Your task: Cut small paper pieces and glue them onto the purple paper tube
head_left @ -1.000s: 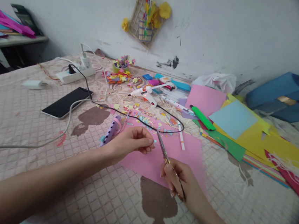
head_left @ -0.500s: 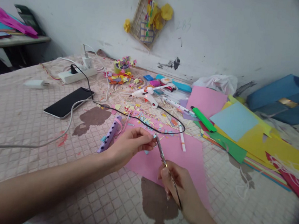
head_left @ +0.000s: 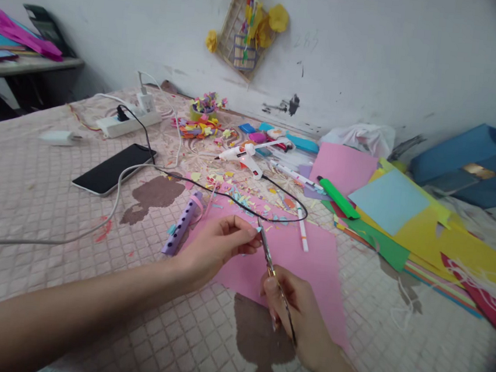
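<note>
Above a pink sheet [head_left: 315,262], my left hand [head_left: 220,245] pinches a tiny light-blue paper piece [head_left: 258,230] between thumb and fingers. My right hand [head_left: 291,310] is wrapped round scissors [head_left: 267,257], whose blades point up and away, their tips beside that piece. Small paper scraps [head_left: 242,200] lie scattered on the sheet's far part. A purple tube with dark dots [head_left: 182,223] rests left of my left hand. Beyond the scraps sits a white glue gun [head_left: 244,157]; its black cable curves over the sheet.
A phone [head_left: 116,168] and a power strip [head_left: 128,125] with cables lie at the left. A white marker [head_left: 302,231] is on the sheet. Coloured papers [head_left: 419,226] and a green marker [head_left: 338,199] lie at the right, near a blue bag [head_left: 473,164].
My left hand has shifted slightly right with the blue piece. My right hand and the scissors have moved a little to the left.
</note>
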Demonstrator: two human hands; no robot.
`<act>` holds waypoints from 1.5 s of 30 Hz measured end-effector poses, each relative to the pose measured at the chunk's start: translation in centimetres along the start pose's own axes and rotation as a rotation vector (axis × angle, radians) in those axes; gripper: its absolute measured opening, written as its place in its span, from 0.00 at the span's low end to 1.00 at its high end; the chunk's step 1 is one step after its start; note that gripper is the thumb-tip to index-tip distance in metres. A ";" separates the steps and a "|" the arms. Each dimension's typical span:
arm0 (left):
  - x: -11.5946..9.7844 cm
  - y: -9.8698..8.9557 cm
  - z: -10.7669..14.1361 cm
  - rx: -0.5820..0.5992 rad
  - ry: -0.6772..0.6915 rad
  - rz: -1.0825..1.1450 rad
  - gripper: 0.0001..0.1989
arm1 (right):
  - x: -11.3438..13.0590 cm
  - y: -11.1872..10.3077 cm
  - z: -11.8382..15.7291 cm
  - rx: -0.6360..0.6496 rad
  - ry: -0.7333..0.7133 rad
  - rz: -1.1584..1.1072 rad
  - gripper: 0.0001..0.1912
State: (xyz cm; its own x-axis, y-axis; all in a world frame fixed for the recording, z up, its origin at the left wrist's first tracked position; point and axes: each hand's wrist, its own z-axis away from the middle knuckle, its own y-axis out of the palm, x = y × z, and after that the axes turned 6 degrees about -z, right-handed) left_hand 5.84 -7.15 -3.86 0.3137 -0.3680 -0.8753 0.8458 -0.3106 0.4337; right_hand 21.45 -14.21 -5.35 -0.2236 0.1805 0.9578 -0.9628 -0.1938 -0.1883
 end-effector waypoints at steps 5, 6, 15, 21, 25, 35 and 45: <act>0.3 0.0 0.1 0.016 0.002 -0.020 0.05 | -0.1 -0.2 -0.1 0.002 0.016 0.005 0.23; 0.3 0.0 0.1 0.014 0.007 -0.026 0.06 | 0.0 -0.2 -0.1 0.007 0.009 0.011 0.23; 0.3 0.0 0.0 -0.040 0.058 -0.080 0.07 | 0.4 -0.4 0.0 0.005 -0.019 0.073 0.24; 0.5 0.0 -0.1 -0.053 0.070 -0.086 0.07 | 0.2 -0.3 0.0 0.008 0.016 0.041 0.23; 0.5 0.1 -0.1 -0.068 0.077 -0.090 0.07 | 0.1 -0.2 0.0 0.005 0.023 0.023 0.23; 0.6 0.2 0.0 -0.086 0.088 -0.119 0.08 | 0.0 -0.1 -0.3 -0.010 0.016 0.040 0.22; 0.6 0.2 -0.1 -0.102 0.083 -0.126 0.08 | 0.2 -0.2 -0.1 -0.015 -0.004 0.065 0.22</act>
State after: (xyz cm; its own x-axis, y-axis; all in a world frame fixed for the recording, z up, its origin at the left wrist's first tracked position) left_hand 6.20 -7.36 -4.31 0.2336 -0.2568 -0.9378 0.9186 -0.2579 0.2994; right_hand 21.57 -14.04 -5.13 -0.2849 0.1641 0.9444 -0.9485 -0.1906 -0.2530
